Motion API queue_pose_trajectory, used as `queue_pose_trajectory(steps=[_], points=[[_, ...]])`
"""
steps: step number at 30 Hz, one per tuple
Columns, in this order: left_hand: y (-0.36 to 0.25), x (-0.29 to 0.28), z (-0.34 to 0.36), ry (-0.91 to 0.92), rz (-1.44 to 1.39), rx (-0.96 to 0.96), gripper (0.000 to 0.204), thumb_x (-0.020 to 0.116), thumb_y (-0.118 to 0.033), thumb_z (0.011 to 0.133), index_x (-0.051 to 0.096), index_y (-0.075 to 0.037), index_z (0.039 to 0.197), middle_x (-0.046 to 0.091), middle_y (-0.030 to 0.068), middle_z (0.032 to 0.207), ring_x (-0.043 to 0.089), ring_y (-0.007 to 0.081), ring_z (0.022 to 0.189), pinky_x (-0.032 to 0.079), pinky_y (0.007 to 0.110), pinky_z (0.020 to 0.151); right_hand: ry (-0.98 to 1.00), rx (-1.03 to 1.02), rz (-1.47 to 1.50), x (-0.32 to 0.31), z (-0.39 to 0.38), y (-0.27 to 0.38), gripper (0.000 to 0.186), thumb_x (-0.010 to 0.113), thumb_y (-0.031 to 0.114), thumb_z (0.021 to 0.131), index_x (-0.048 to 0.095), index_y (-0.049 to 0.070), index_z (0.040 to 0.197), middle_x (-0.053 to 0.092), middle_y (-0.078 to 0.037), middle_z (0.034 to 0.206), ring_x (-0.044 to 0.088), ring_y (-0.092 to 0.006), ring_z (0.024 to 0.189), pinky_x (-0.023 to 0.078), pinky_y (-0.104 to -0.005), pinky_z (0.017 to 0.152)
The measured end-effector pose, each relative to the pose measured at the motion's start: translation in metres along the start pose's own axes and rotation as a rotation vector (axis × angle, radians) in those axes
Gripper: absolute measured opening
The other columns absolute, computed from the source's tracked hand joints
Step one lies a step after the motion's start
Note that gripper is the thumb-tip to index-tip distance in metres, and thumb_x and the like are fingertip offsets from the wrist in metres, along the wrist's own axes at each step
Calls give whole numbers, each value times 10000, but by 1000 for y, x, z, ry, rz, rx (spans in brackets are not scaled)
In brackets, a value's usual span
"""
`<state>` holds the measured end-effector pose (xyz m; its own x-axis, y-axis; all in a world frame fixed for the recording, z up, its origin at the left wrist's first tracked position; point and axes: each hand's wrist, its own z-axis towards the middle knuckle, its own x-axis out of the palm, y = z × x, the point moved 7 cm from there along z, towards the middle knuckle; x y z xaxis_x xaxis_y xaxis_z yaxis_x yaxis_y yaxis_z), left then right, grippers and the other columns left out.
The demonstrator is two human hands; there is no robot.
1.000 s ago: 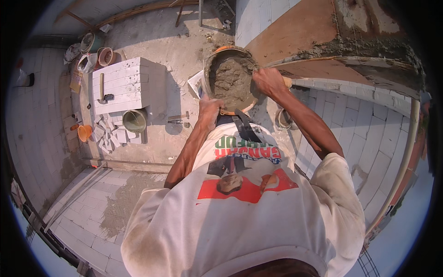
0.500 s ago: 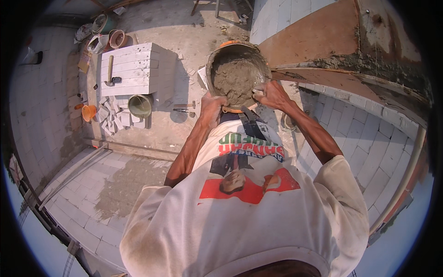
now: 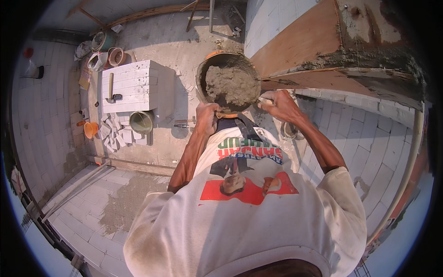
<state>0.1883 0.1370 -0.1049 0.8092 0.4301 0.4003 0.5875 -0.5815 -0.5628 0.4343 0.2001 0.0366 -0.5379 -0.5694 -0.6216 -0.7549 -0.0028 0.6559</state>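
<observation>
Left hand [image 3: 206, 116], right hand [image 3: 278, 104], round pan [image 3: 203, 76] (gritty mortar [image 3: 232, 84])

From my feed, the mortar bucket [image 3: 227, 83] hides its own near underside behind the left hand [image 3: 206, 116]. Whatever the right hand [image 3: 280, 104] pinches is too small to tell. The pale pipe [image 3: 406, 171] runs off into the dark rim.

You now hold the mortar pan [image 3: 229, 83] closer against the wooden formwork board [image 3: 300, 44], your right hand [image 3: 280, 104] shifted along its rim toward the board.
</observation>
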Motion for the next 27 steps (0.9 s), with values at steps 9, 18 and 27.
queue_pose_trajectory(steps=[9, 18, 27], points=[[-17, 33, -14, 95, -86, 28, 440, 530, 145, 741, 499, 4, 1156, 666, 139, 992, 720, 278, 828, 639, 389, 706, -245, -146, 94, -161, -126, 134, 341, 768, 239, 911, 741, -41, 1104, 673, -73, 745, 607, -137, 621, 479, -319, 566], [10, -2, 32, 113, -5, -45, 215, 552, 109, 739, 585, -1, 921, 639, 81, 751, 651, 212, 610, 549, 351, 527, -341, -293, 618, -323, -248, 226, 323, 667, 252, 1001, 673, -71, 998, 625, -95, 681, 578, -109, 435, 440, -237, 327], [11, -5, 33, 85, 72, -73, 404, 571, 125, 737, 571, -5, 1120, 604, 52, 775, 612, 170, 586, 495, 284, 483, -687, -180, 687, -377, -256, 187, 349, 459, 328, 1122, 586, 3, 1108, 630, -70, 744, 557, -51, 419, 470, -168, 323]])
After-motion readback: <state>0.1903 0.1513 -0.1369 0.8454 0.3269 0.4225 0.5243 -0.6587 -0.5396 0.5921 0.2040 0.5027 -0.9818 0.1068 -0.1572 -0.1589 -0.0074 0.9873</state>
